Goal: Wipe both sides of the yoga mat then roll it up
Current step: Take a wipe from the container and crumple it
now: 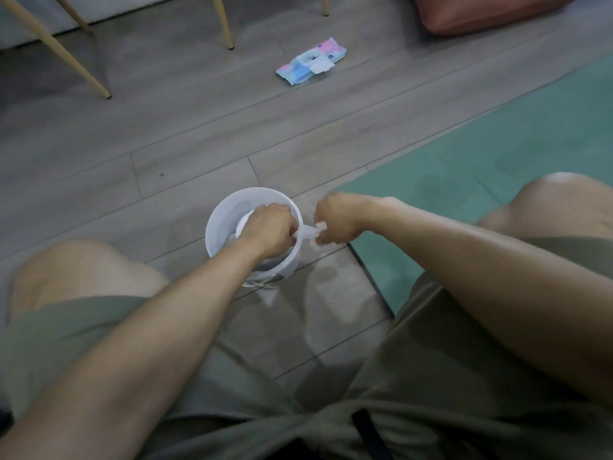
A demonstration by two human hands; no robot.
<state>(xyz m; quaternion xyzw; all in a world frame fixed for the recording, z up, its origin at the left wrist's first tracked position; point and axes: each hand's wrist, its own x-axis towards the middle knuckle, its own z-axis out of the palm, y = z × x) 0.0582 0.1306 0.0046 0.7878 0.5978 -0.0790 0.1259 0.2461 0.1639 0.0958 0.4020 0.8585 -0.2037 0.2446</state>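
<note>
A green yoga mat (481,154) lies flat on the floor at the right, under my right knee. A white bucket (219,220) stands on the floor just left of the mat's near corner. Over the bucket, both hands grip one twisted white cloth (310,231). My left hand (267,229) holds one end above the bucket's opening. My right hand (338,219) grips the other end just past the rim. The cloth stretches taut between them.
A pack of wet wipes (311,64) lies on the grey wood floor farther back. Wooden chair legs (66,58) stand at the upper left. A red cushion (491,11) sits at the top right. My knees frame the bucket.
</note>
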